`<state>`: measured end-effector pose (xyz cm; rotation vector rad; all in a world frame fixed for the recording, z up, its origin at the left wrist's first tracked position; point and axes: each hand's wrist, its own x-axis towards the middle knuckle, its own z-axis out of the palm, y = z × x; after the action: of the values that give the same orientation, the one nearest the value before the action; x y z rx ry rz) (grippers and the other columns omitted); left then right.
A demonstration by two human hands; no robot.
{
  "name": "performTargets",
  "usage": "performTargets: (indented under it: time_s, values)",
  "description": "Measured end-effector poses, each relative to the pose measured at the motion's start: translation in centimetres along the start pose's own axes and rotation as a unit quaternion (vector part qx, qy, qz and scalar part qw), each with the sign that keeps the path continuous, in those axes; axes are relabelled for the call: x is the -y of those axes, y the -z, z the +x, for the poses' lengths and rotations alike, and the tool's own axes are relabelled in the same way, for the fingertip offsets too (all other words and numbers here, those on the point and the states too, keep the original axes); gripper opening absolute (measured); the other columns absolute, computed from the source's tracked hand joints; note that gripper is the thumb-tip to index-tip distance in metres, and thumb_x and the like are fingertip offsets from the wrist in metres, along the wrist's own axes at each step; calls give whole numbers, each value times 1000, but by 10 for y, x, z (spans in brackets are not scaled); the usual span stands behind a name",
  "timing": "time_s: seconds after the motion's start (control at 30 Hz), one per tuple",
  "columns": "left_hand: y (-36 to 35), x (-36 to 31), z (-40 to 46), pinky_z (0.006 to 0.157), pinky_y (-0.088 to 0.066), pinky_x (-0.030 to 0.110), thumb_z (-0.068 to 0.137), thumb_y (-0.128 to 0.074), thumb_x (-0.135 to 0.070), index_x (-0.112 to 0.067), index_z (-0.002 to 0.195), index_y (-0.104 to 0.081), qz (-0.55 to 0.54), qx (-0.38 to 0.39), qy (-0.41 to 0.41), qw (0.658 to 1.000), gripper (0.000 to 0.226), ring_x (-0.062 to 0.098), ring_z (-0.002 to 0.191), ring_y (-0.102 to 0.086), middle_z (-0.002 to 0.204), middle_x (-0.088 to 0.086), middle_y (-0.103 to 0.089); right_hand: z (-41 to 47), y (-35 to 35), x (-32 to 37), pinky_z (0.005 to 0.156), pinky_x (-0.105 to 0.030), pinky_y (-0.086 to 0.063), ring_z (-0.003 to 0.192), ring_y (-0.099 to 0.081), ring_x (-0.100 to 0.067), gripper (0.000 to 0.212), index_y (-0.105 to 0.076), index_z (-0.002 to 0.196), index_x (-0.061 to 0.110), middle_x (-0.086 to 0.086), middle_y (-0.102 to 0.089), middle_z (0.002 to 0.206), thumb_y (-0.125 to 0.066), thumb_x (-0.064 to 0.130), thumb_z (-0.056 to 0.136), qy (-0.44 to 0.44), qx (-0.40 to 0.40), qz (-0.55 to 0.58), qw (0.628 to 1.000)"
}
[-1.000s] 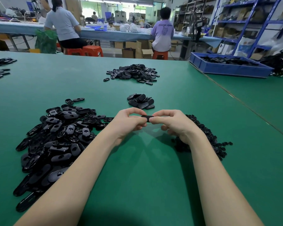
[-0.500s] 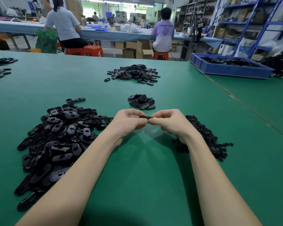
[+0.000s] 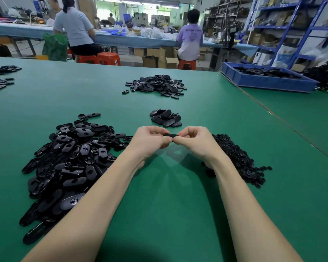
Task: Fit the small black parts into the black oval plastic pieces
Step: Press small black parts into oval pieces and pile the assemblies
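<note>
My left hand (image 3: 150, 140) and my right hand (image 3: 195, 141) meet above the green table (image 3: 169, 195), both pinching one black oval piece (image 3: 169, 136) between fingertips and thumbs. Most of that piece is hidden by my fingers. A large heap of black oval pieces (image 3: 70, 159) lies to the left of my left arm. A pile of small black parts (image 3: 239, 157) lies to the right, partly behind my right wrist. A small stack of oval pieces (image 3: 166, 119) sits just beyond my hands.
A further heap of black pieces (image 3: 155, 85) lies mid-table. More black pieces (image 3: 0, 76) lie at the far left edge. A blue bin (image 3: 269, 82) with black parts stands at the back right, past a table seam. Two people sit at a bench behind.
Both hands stay together on the oval piece; they have shifted only slightly, and the fingers have closed a little more over the piece.
</note>
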<state>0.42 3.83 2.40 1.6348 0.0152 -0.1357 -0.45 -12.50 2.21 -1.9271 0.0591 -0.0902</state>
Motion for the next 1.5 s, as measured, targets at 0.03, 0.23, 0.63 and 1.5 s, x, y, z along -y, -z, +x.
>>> performTargets:
  time_s: [0.03,0.23,0.63,1.5]
  values:
    - [-1,1,0,66,-55,18,82,-76,-1,-11,89,-70,5,-5,0,1000,14,10,61,-63,68,-1,-72,0,-1,0,47,-12,-34,49,-44,-3,17,-66,71,19,15,-55,55,-82,19,77,1,-3,-3,1000]
    - [6,4,2,74,-51,26,83,-78,-12,-18,93,-71,62,14,-53,997,14,12,67,-64,74,-1,-75,-2,1,2,42,-12,-31,44,-41,-2,16,-67,75,20,14,-51,54,-80,14,82,-15,14,43,999]
    - [12,6,16,70,-51,22,80,-77,-31,-36,90,-72,301,-83,-219,924,12,10,72,-62,84,-25,-68,-2,-2,-3,49,-10,-41,49,-54,2,13,-73,95,23,8,-78,80,-76,34,88,-71,-5,52,996]
    - [-41,-11,75,79,-47,32,84,-70,-33,-25,109,-62,368,-109,-210,899,27,20,95,-58,98,-3,-58,8,-19,-8,86,-34,-54,98,-69,-23,24,-73,91,28,7,-76,97,-60,47,85,-104,-81,-186,974]
